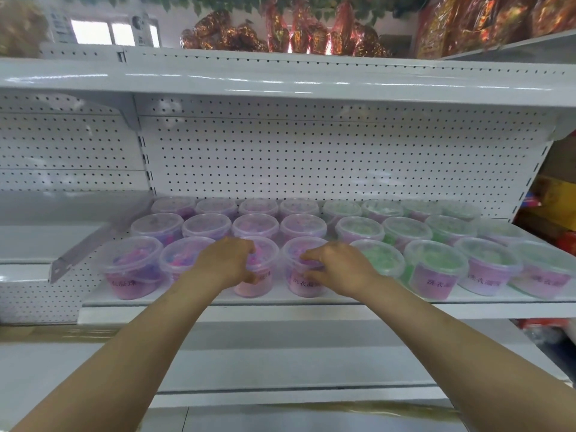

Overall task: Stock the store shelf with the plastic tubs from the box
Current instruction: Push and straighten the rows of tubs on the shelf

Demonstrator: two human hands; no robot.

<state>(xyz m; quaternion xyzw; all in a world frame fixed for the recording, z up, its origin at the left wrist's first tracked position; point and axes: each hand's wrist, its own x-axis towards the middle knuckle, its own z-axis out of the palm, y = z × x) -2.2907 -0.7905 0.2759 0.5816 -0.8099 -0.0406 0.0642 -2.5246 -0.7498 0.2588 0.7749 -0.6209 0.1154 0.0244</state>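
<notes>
Gripping the pink tub point(264, 260), the left hand point(226, 260) sits beside the right hand point(338, 269) clasping the neighbouring tub point(296, 285).

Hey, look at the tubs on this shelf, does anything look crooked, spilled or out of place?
Nothing stands out. The tubs stand upright in three even rows, lids on, purple left, green right; no spill on the shelf. The left hand grips one front purple tub, the right hand its neighbour.

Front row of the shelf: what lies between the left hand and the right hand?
In the head view, two pink-filled tubs side by side: the left hand grips the left tub, the right hand grips the right tub.
</notes>
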